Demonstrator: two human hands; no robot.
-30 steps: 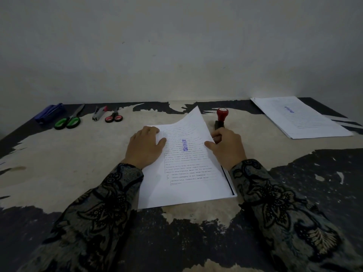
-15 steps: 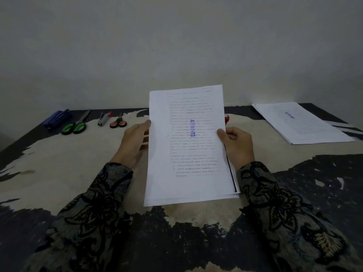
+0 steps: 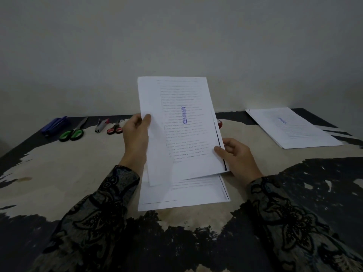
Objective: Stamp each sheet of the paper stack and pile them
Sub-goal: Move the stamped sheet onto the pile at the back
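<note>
Both hands pinch the stamped sheet upright above the stack: left hand at its left edge, right hand low on the right. Carried carelessly to the far-right pile, it may buckle or smear the fresh ink

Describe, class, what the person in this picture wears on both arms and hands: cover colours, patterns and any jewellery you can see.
Both arms wear long sleeves of dark fabric, printed with a pale batik-style pattern of flowers and curling leaves: the left sleeve and the right sleeve match. Each sleeve ends at the wrist. The left hand and right hand are bare, with no gloves; no rings, watch or bracelets are visible.
</note>
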